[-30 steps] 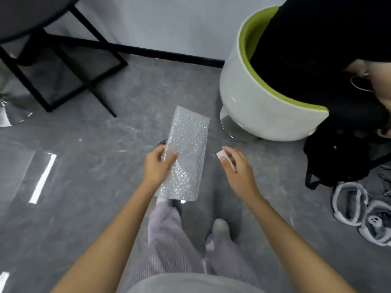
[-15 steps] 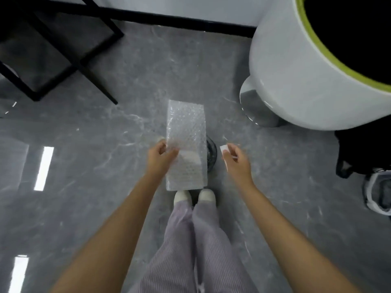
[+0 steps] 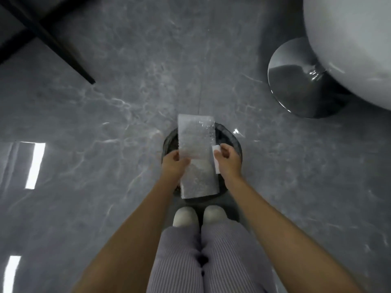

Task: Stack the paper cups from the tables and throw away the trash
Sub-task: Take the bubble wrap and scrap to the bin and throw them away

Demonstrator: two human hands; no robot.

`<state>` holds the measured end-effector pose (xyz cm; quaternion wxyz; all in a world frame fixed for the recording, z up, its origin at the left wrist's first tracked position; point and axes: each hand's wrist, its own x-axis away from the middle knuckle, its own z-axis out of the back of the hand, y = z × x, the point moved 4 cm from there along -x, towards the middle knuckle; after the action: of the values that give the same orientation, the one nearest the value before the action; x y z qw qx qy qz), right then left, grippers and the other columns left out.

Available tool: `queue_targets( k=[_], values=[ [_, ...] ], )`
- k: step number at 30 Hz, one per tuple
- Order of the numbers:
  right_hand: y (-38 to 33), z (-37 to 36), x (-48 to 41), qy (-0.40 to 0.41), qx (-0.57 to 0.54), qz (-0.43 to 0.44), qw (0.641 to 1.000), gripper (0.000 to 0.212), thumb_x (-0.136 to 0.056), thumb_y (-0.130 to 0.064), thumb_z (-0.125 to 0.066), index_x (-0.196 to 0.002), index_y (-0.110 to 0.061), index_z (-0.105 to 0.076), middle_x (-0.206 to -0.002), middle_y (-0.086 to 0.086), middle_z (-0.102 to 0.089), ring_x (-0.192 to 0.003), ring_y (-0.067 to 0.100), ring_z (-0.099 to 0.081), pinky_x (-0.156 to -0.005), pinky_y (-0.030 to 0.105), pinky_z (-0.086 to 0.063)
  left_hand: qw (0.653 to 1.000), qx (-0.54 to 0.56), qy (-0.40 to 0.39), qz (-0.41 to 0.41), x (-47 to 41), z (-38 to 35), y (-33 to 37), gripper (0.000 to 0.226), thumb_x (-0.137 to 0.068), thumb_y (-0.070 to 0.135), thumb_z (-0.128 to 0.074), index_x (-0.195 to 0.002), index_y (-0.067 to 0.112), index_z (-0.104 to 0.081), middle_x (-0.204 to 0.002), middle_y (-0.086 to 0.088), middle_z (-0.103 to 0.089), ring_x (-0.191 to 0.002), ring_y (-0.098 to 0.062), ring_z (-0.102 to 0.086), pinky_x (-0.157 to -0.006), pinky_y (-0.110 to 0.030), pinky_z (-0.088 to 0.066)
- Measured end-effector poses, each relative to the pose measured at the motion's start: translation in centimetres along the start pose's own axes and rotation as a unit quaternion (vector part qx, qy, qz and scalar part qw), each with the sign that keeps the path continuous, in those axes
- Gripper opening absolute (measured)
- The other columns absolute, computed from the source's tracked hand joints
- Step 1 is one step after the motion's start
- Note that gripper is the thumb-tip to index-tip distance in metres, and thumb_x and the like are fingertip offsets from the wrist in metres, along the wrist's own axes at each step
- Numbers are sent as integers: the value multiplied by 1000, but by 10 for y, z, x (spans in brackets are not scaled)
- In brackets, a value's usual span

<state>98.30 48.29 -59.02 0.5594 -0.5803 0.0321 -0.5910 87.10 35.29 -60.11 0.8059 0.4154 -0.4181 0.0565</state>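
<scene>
The glossy grey marbled floor (image 3: 105, 123) surrounds the round black waste bin (image 3: 230, 135) just beyond your shoes, and anything that misses lands there. The long clear bubble-wrap sheet (image 3: 195, 140) hangs over the bin but looks longer than the opening is wide. Dropped flat, it could bridge the rim or slide off. Your left grip (image 3: 173, 166) is clamped on its left edge. Your right grip (image 3: 229, 161) pinches the small white paper scrap (image 3: 216, 160) over the bin's right side, and a scrap that light may flutter out.
</scene>
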Motion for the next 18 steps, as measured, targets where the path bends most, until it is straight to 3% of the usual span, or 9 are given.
queue_targets(
  k=[2, 5, 7, 9, 11, 14, 18],
  values=[
    [14, -13, -19, 4, 11, -5, 1000, 39, -92, -13, -59, -129, -7, -52, -126, 10, -58, -113, 24, -55, -95, 31, -44, 999, -29, 24, 17, -22, -6, -16, 7, -86, 3, -64, -89, 10, -65, -83, -8, -65, -81, -26, -64, -74, -38, -57],
    [31, -25, -34, 4, 34, -20, 999, 40, -91, -16, -60, -129, -8, -50, -126, 10, -58, -114, 25, -54, -92, 31, -43, 995, -77, 56, 31, -36, -9, -25, 3, -88, 6, -59, -86, 6, -62, -76, -6, -59, -83, -26, -59, -68, -29, -44],
    [39, -27, -36, 7, 57, -42, 997, 42, -90, -16, -61, -130, -8, -49, -129, 12, -56, -116, 27, -54, -95, 34, -44, 993, -91, 58, 42, -38, -11, -25, 16, -90, 7, -57, -103, 2, -64, -95, -13, -65, -99, -32, -62, -76, -31, -46],
    [40, -23, -31, 10, 73, -57, 996, 46, -89, -15, -62, -132, -6, -47, -131, 14, -55, -117, 28, -54, -98, 36, -43, 992, -99, 46, 57, -30, -12, -19, 39, -90, 5, -58, -129, 0, -54, -121, -18, -62, -114, -35, -58, -88, -33, -46],
    [30, -16, -17, 6, 78, -56, 995, 47, -90, -14, -61, -134, -5, -45, -132, 13, -54, -118, 26, -53, -97, 32, -41, 992, -107, 37, 62, -16, -10, -9, 52, -89, 3, -60, -138, -1, -43, -132, -19, -57, -120, -34, -55, -94, -34, -45],
    [1, 3, 16, -7, 71, -32, 997, 42, -93, -10, -56, -133, -5, -45, -130, 10, -54, -110, 17, -53, -90, 25, -41, 992, -116, 43, 31, 14, 1, 12, 55, -89, 3, -62, -140, -3, -41, -135, -18, -55, -121, -32, -54, -95, -32, -43],
    [-42, 30, 68, -23, 54, -6, 998, 26, -94, -8, -51, -120, -10, -57, -122, 7, -60, -102, 13, -54, -85, 24, -44, 994, -99, 49, -11, 71, 25, 53, 37, -92, 4, -60, -128, 0, -55, -123, -12, -61, -109, -23, -58, -82, -22, -40]
  ],
)
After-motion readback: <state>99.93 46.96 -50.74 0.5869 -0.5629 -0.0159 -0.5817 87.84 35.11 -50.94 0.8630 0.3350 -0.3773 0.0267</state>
